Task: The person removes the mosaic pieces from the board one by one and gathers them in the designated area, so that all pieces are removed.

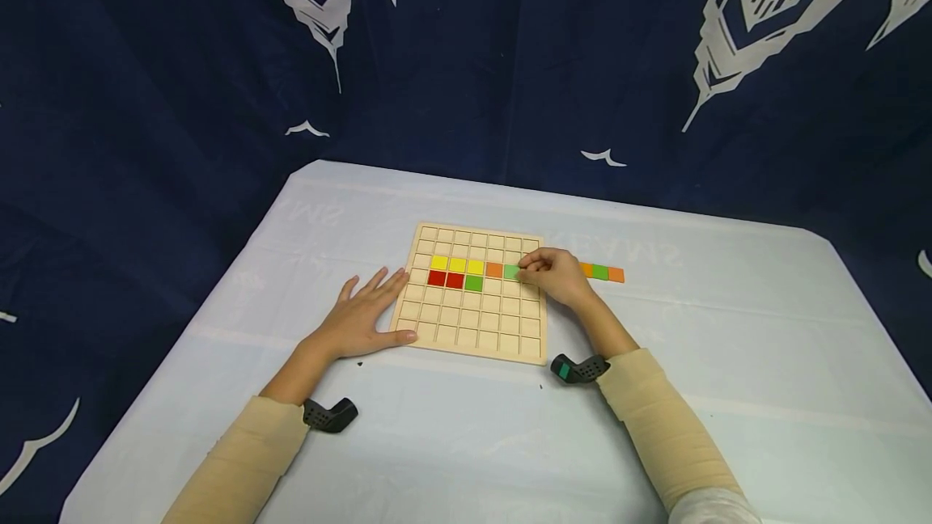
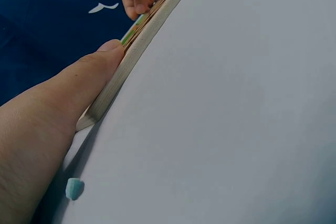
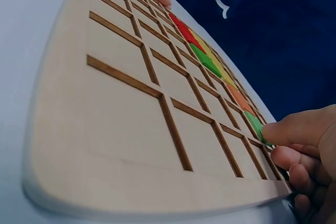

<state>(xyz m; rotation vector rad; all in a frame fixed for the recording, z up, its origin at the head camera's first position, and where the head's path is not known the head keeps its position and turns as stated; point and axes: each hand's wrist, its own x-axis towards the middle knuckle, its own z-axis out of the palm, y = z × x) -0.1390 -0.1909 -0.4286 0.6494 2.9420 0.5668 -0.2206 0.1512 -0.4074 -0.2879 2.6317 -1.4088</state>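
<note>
A square wooden grid board (image 1: 466, 319) lies on the table. Spread fingers of my left hand (image 1: 367, 318) rest along its left edge, the thumb (image 2: 100, 66) on the near left corner. My right hand (image 1: 557, 275) reaches over the board's right side, its fingertips pinching the edge of a light green tile (image 1: 511, 272) that sits in the grid row. Left of that tile is an orange tile (image 1: 494, 270), then yellow tiles (image 1: 457, 264). Below the yellow ones are two red tiles (image 1: 445, 279) and a darker green tile (image 1: 473, 283). The right hand's curled fingers (image 3: 296, 158) hang at the board's rim.
A short row of orange and green tiles (image 1: 600, 272) lies right of the board, partly behind the right hand. The white-covered table (image 1: 466, 427) has small dark specks near the board. A dark blue curtain (image 1: 466, 63) with white drawings hangs behind.
</note>
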